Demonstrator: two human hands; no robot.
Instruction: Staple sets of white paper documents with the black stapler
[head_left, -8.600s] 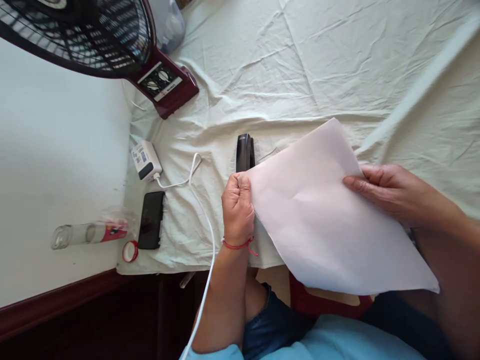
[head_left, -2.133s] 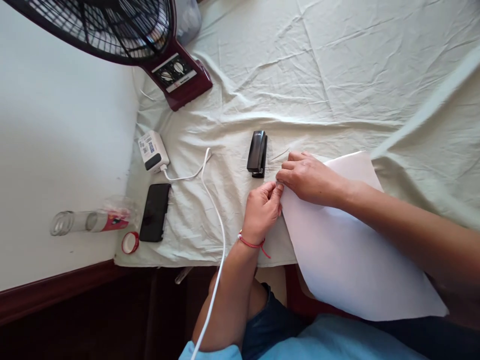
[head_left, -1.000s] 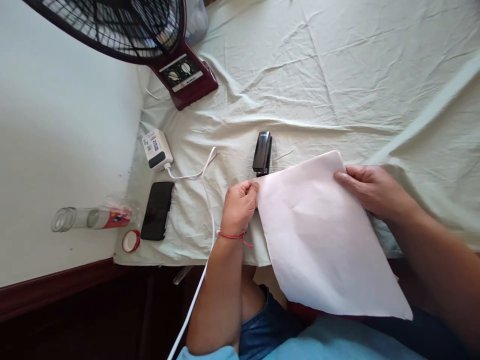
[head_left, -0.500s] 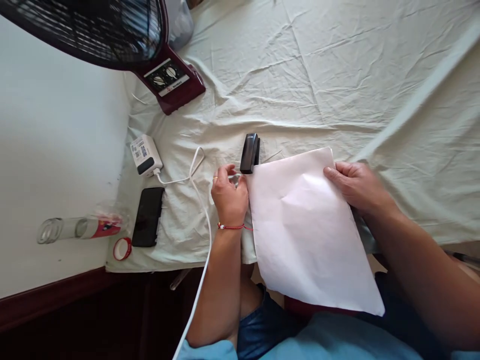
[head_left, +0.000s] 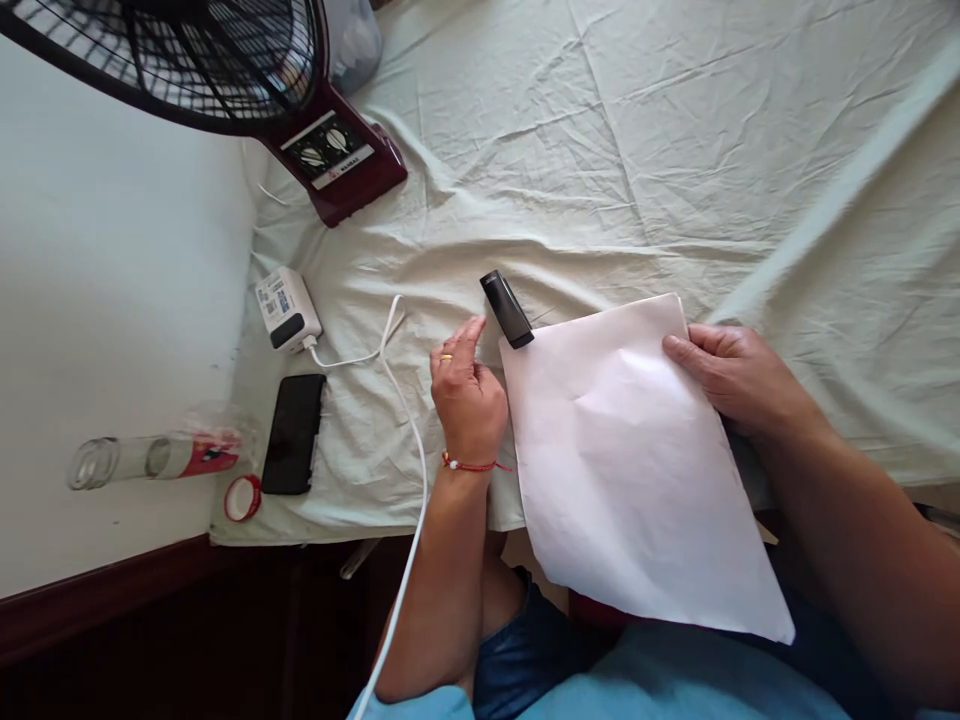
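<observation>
My right hand [head_left: 739,380] grips the upper right edge of a white sheet of paper [head_left: 622,460], thumb on top and fingers beneath. The sheet hangs over the table's front edge toward my lap. A black stapler [head_left: 507,308] stands at the upper left corner of the paper, tilted, with its lower end over that corner. My left hand [head_left: 470,395] is just left of the paper, its fingers stretched toward the stapler with nothing held. It wears a ring and a red string bracelet.
A dark red fan [head_left: 330,150] stands at the back left. Below it lie a white power bank [head_left: 288,310], a white cable [head_left: 409,410], a black phone [head_left: 295,434], a clear bottle [head_left: 169,455] and a red-rimmed cap [head_left: 242,497]. A wrinkled pale cloth [head_left: 600,150] covers the table.
The stapler has turned, its lower end swinging right onto the paper's corner. My left hand has shifted slightly right and its fingers have straightened. The paper and my right hand have moved slightly right.
</observation>
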